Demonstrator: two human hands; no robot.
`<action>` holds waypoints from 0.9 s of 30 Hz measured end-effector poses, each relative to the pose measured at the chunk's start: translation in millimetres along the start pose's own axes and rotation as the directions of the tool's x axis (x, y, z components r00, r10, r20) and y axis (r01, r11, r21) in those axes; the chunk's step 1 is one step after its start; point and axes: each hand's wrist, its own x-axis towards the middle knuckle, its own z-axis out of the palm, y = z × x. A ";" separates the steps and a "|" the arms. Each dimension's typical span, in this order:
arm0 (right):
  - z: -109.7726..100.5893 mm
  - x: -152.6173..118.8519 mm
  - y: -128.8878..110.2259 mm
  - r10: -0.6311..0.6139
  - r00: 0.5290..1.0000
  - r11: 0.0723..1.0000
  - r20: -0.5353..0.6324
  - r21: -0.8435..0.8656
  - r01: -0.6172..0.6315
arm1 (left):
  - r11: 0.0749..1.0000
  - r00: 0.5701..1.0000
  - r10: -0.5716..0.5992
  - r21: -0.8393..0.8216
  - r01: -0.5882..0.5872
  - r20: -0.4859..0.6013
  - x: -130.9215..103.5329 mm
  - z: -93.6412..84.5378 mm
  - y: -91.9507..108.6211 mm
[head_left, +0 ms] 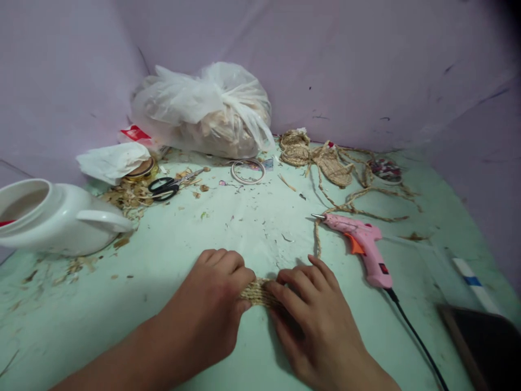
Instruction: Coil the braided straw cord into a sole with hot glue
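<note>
Between my two hands is a small piece of woven straw rope (259, 292), its rows of braid showing in the gap and its ends hidden by my fingers. My left hand (215, 304) is closed round its left end, thumb below and fingers on top. My right hand (311, 309) grips the right end between thumb and fingers, with some fingers raised. A strand of braided rope (318, 241) runs down behind the right fingertips; whether it joins the woven piece I cannot tell. To the right lies a pink glue gun (360, 241), its metal nozzle pointing left.
Black-handled scissors (165, 188) lie among straw scraps at the left, near a white pitcher (65, 220) on its side. A tied plastic bag (211, 108) rests against the wall. Woven straw pieces (334, 165) and a white ring (248, 181) sit at the back. A dark flat object (480, 342) is front right.
</note>
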 end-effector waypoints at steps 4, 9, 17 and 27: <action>1.3 2.2 -3.5 -0.038 0.999 0.993 0.021 -0.109 0.040 | 0.996 1.000 0.026 0.080 -0.027 0.016 -0.7 4.5 3.2; 5.5 2.8 -10.6 -0.012 1.000 0.987 0.012 -0.160 0.014 | 0.992 0.999 0.046 0.118 -0.048 0.017 -0.3 5.7 4.7; 8.0 -2.5 -4.6 0.083 0.995 0.996 -0.062 0.025 -0.082 | 0.995 1.000 0.028 0.094 -0.029 0.002 -0.2 5.2 3.9; 3.1 7.3 -6.5 0.142 0.985 0.989 0.095 0.026 -0.145 | 0.997 0.999 0.030 0.066 -0.032 0.025 5.4 3.8 2.7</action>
